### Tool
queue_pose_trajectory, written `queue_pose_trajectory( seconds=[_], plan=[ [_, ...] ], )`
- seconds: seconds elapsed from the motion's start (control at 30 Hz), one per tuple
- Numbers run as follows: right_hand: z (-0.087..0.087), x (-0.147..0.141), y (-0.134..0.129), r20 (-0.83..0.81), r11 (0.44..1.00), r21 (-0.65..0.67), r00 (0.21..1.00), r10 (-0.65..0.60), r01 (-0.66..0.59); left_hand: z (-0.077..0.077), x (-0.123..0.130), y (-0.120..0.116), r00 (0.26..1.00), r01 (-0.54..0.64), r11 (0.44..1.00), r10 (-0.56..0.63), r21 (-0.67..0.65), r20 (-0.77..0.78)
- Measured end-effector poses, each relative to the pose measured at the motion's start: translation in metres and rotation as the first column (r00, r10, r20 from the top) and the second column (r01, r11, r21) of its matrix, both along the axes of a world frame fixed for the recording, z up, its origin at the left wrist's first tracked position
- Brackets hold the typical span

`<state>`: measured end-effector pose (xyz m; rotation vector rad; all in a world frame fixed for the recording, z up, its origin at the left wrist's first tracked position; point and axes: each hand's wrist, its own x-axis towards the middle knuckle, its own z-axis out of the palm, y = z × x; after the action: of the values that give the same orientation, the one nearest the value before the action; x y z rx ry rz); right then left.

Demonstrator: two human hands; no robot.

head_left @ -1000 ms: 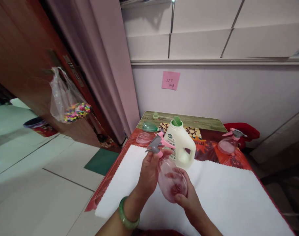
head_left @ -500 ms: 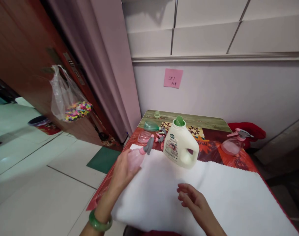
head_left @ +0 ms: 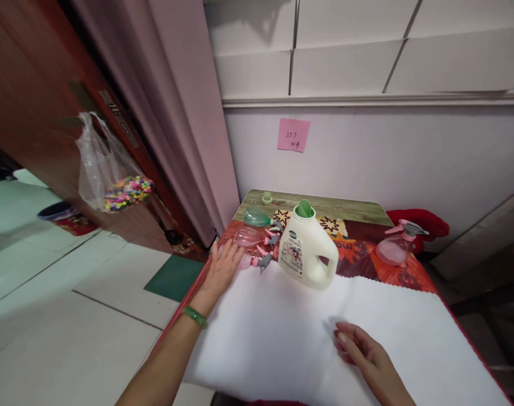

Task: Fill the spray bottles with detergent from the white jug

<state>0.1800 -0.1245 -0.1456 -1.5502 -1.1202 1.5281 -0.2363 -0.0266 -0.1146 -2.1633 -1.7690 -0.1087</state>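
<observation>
My left hand [head_left: 224, 270] lies with fingers spread over a pink spray bottle [head_left: 247, 260], which rests on its side at the table's left. Behind it lie another pink bottle [head_left: 247, 237] and a green one [head_left: 257, 217]. A cream jug [head_left: 303, 254] with a green opening stands upright mid-table. Over the white cloth [head_left: 282, 332], my right hand [head_left: 364, 349] hovers with loosely curled fingers and nothing in it. At the right, a pink spray bottle [head_left: 393, 250] stands upright.
A green cap [head_left: 267, 197] sits at the table's back left. Behind the right corner is a red object [head_left: 434, 224]. A plastic bag of colourful pieces [head_left: 128, 193] hangs from the door handle. A bin [head_left: 66, 217] stands on the floor at the left.
The pink spray bottle, held tilted in my left hand before, now lies beside the other bottles, and that hand has spread its fingers. My right hand has moved right.
</observation>
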Motion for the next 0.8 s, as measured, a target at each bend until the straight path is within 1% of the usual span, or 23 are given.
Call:
queue_pose_trajectory(
  seconds=[0.2,0.27,0.33,0.37,0.4,0.47,0.5,0.57,0.6,0.67,0.7,0.77,0.8],
  plan=[
    [0.002,0.012,0.009,0.02,1.0,0.023,1.0,0.011,-0.012,-0.004,-0.003,0.004,1.0,0.001,1.0,-0.002,-0.008,-0.026],
    [0.005,0.018,0.02,0.038,0.997,0.074,0.999,-0.035,0.032,-0.004,-0.005,0.005,1.0,0.021,1.0,-0.021,-0.007,-0.02],
    [0.007,0.027,0.036,0.057,0.978,0.164,0.988,-0.141,0.13,-0.005,-0.007,0.008,1.0,0.023,1.0,-0.023,-0.011,-0.012],
    [0.008,0.033,0.047,0.065,0.957,0.218,0.976,-0.21,0.191,-0.006,-0.009,0.01,1.0,0.005,1.0,-0.005,-0.015,-0.009],
    [0.008,0.041,0.059,0.074,0.92,0.287,0.952,-0.297,0.265,-0.007,-0.01,0.013,1.0,-0.014,1.0,0.014,-0.023,-0.013],
    [0.006,0.061,0.085,0.141,0.819,0.441,0.873,-0.467,0.367,-0.007,-0.012,0.019,0.999,-0.033,0.998,0.032,-0.052,-0.022],
    [0.004,0.072,0.099,0.181,0.766,0.507,0.819,-0.544,0.396,-0.006,-0.012,0.021,0.999,-0.047,0.997,0.045,-0.064,-0.031],
    [0.001,0.093,0.127,0.214,0.678,0.602,0.732,-0.646,0.422,-0.001,-0.011,0.022,0.998,-0.038,0.995,0.033,-0.092,-0.047],
    [-0.001,0.102,0.141,0.237,0.648,0.634,0.691,-0.683,0.423,0.002,-0.01,0.02,0.999,-0.03,0.995,0.026,-0.1,-0.045],
    [-0.005,0.117,0.168,0.299,0.628,0.656,0.62,-0.725,0.417,0.008,-0.008,0.013,1.0,-0.014,0.996,0.012,-0.084,-0.019],
    [-0.007,0.122,0.181,0.322,0.632,0.651,0.6,-0.732,0.421,0.01,-0.007,0.008,1.0,-0.006,0.999,0.006,-0.053,0.005],
    [-0.011,0.13,0.205,0.33,0.63,0.634,0.579,-0.745,0.449,0.011,-0.007,-0.006,0.997,0.019,0.999,-0.022,0.044,0.068],
    [-0.014,0.133,0.216,0.316,0.623,0.634,0.583,-0.749,0.457,0.01,-0.008,-0.014,0.994,0.032,0.994,-0.042,0.101,0.1]
  ],
)
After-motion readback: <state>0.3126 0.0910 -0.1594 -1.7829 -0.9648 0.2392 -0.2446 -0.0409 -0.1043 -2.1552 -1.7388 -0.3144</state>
